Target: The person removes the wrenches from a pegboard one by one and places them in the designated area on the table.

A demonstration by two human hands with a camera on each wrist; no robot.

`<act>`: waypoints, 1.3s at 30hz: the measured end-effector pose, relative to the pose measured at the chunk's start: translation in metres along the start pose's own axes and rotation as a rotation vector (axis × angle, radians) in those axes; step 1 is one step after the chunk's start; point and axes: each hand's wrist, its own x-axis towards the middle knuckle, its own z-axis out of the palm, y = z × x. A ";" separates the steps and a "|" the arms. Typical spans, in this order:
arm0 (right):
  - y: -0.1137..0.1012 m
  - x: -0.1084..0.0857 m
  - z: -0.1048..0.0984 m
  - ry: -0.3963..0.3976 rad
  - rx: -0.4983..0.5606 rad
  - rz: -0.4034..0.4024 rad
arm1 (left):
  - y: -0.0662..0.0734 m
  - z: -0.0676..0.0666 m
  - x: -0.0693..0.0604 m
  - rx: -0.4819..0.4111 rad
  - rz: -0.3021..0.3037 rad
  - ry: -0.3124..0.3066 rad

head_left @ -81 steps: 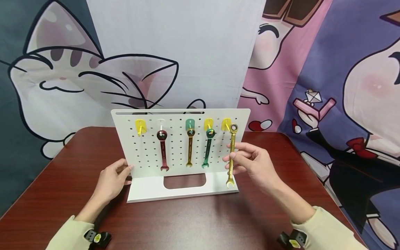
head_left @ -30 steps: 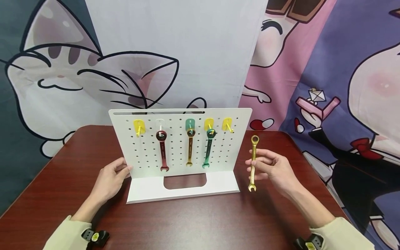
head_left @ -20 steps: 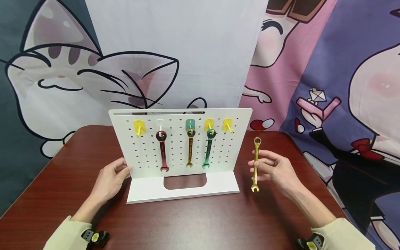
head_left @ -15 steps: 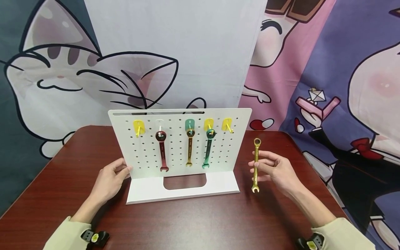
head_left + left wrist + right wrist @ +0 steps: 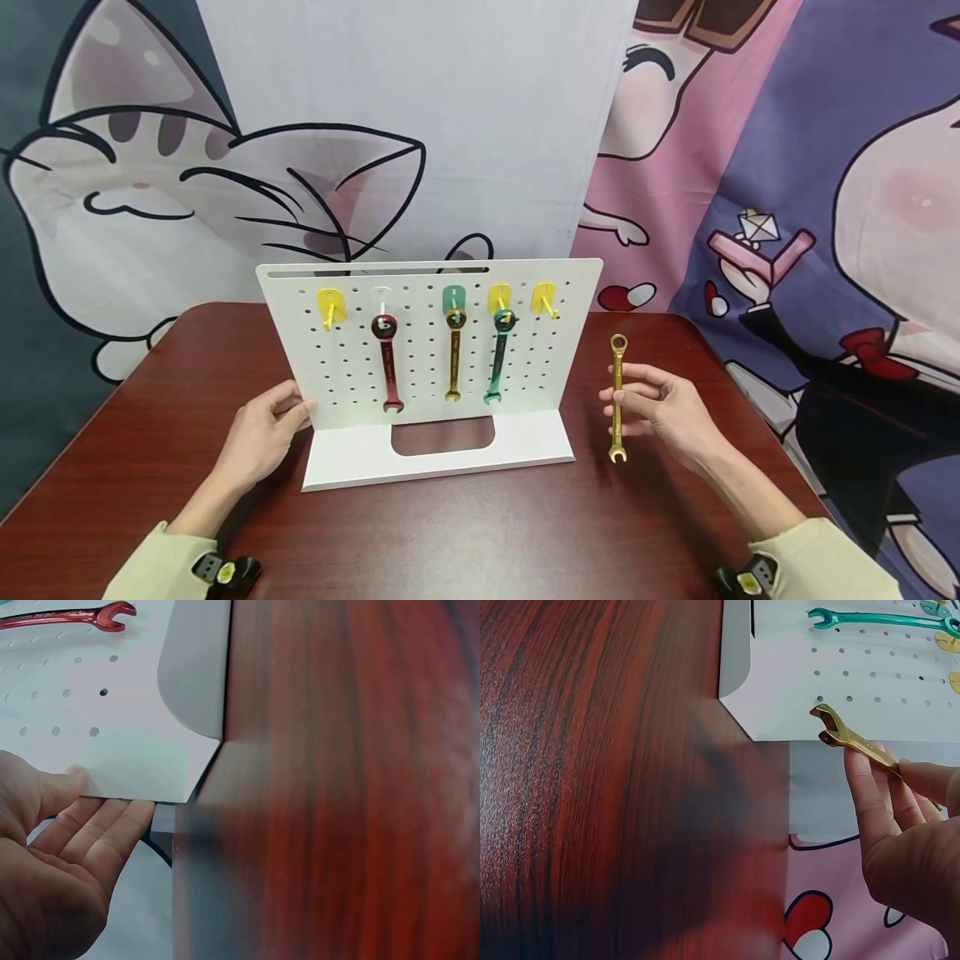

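My right hand (image 5: 671, 412) pinches a yellow-gold combination wrench (image 5: 617, 400) upright, off to the right of the white pegboard (image 5: 427, 446). Its ring end points up and its open end down. With thumb in front and fingers behind, my left hand (image 5: 52, 862) grips the pegboard's left edge. Three wrenches hang on the board: a red wrench (image 5: 388, 367), an orange-gold wrench (image 5: 454, 358) and a green wrench (image 5: 498, 358). Nothing hangs from the far-left yellow hook (image 5: 331, 308) or the far-right yellow hook (image 5: 545, 300).
The pegboard stands on a dark red-brown wooden table (image 5: 450, 533). Behind the table hangs a cartoon-printed cloth (image 5: 487, 125). Black devices (image 5: 238, 573) are strapped at both wrists.
The yellow-gold wrench has come away from beside the far-right hook and moved right in my right hand. In the last half second it barely moves. My left hand stays at the board's edge.
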 end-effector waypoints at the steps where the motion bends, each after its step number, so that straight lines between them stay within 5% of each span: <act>1: 0.000 0.000 -0.001 0.001 -0.001 0.004 | 0.000 0.000 0.000 -0.003 0.002 0.000; 39: 0.019 0.000 -0.041 0.028 -0.099 0.041 | -0.001 0.001 0.000 -0.049 -0.026 -0.020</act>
